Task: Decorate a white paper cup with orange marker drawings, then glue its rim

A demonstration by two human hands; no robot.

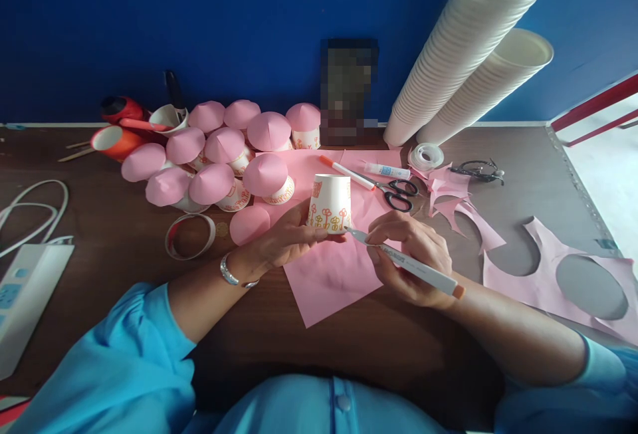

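Note:
My left hand (294,238) grips a white paper cup (331,198) turned upside down, its wide rim low. Red and yellow-orange flowers are drawn around the lower part, and a small red pattern shows higher up on the left. My right hand (411,254) is closed on a white marker (419,270) with an orange end, its tip at the cup's lower right edge. Beneath both hands lies pink paper (319,288). Just behind the cup are an orange-capped marker (346,173), black-handled scissors (401,195) and a glue stick (386,170).
Several decorated cups with pink cone tops (269,131) stand at back left. Two tall stacks of paper cups (463,42) lean at back right. Pink paper scraps (518,268), glasses (478,170), a tape roll (190,236), an orange cup (115,145) and a power strip (34,301) lie around.

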